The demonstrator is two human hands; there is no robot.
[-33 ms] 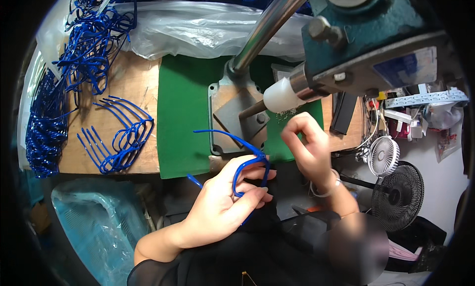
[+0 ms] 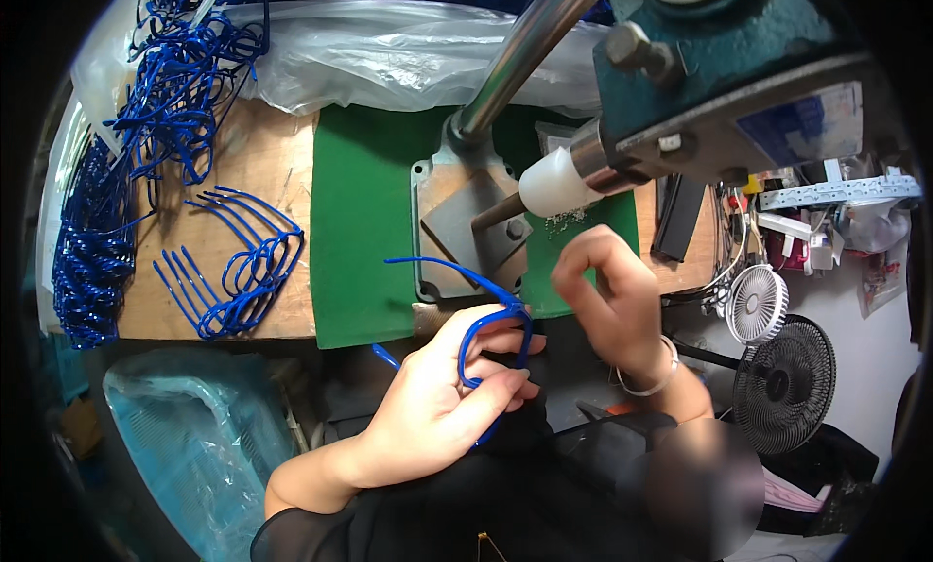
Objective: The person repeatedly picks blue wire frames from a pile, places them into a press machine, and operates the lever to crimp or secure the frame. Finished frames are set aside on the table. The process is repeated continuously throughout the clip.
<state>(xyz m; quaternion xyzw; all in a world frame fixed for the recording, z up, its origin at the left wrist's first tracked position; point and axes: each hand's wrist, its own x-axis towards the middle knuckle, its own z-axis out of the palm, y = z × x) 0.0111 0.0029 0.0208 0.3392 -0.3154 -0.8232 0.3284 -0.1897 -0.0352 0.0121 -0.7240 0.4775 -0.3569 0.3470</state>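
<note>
Left hand point(image 2: 442, 397) grips a blue glasses frame point(image 2: 491, 334) at frame centre; right hand point(image 2: 607, 295) pinches something tiny, likely needing fitting to the frame's hinge.

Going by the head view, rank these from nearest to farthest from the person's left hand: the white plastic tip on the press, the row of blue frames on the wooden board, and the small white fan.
From the left hand:
1. White plastic tip on the press, up and to the right, above the green mat.
2. Row of blue frames on the wooden board, up and to the left; nearly as close as the tip, so this order is loose.
3. Small white fan, far right, plainly farthest.
</note>
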